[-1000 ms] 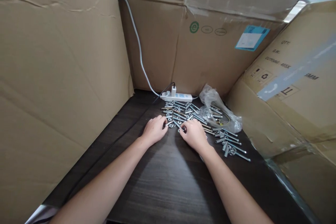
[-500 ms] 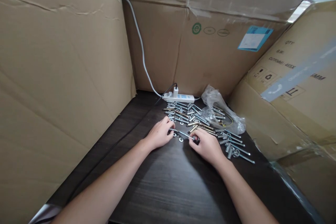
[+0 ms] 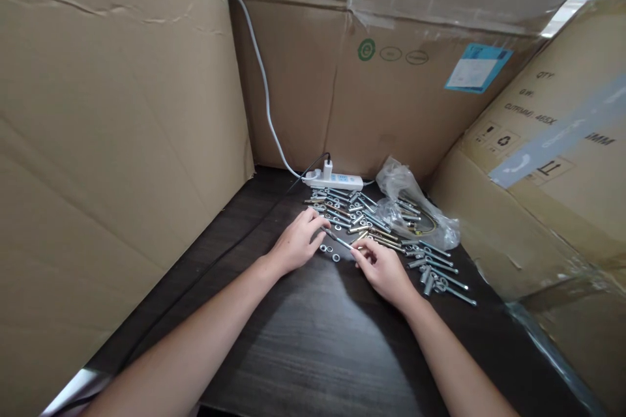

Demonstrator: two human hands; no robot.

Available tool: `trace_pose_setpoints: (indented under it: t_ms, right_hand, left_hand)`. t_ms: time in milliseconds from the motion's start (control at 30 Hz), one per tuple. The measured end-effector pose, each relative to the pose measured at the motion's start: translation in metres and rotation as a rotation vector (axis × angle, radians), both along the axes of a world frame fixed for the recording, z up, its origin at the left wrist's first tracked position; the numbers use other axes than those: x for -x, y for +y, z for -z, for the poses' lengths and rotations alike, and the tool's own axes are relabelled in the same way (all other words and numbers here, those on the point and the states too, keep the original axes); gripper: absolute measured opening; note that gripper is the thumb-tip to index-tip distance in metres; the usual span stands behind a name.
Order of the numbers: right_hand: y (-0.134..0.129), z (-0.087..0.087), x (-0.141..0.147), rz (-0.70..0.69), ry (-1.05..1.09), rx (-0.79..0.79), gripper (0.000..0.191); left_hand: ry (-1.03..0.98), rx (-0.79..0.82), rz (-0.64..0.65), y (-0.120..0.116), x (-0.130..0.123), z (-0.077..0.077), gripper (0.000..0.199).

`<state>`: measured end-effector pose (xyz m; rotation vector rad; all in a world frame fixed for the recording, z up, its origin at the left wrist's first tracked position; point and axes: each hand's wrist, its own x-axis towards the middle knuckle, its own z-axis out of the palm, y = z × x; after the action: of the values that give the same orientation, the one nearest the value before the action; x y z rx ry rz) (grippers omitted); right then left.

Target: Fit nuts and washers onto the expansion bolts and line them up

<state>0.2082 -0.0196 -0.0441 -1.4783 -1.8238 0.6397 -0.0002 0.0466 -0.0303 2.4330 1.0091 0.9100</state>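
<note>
Left grip (image 3: 296, 241) and right grip (image 3: 384, 270) pinched opposite ends of a metal rod (image 3: 343, 243), held between them over the dark wood-grain desk (image 3: 293, 352). Right of both, a carton (image 3: 528, 228) read "QTY", "G.W." and "465X"; beyond them, another carton (image 3: 293, 78) bore a green "e" emblem (image 3: 366, 49).

Two slender, bare forearms (image 3: 205, 332) are tapered toward narrow wrists (image 3: 268, 266); the left hand (image 3: 295, 242) and right hand (image 3: 384, 272) are seen uncovered.
</note>
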Motion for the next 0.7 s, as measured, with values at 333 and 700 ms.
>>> trace_pose_setpoints:
  t_ms: [333,700]
  right_hand:
    - [-0.001,0.007,0.009,-0.033,0.25,0.144,0.023]
    - [-0.002,0.007,0.012,-0.061,0.329,0.185,0.024]
  left_hand:
    - [-0.176,-0.038,-0.034,-0.004,-0.003,-0.004,0.016]
    - [-0.198,-0.051,-0.055,-0.005,-0.003,-0.006,0.013]
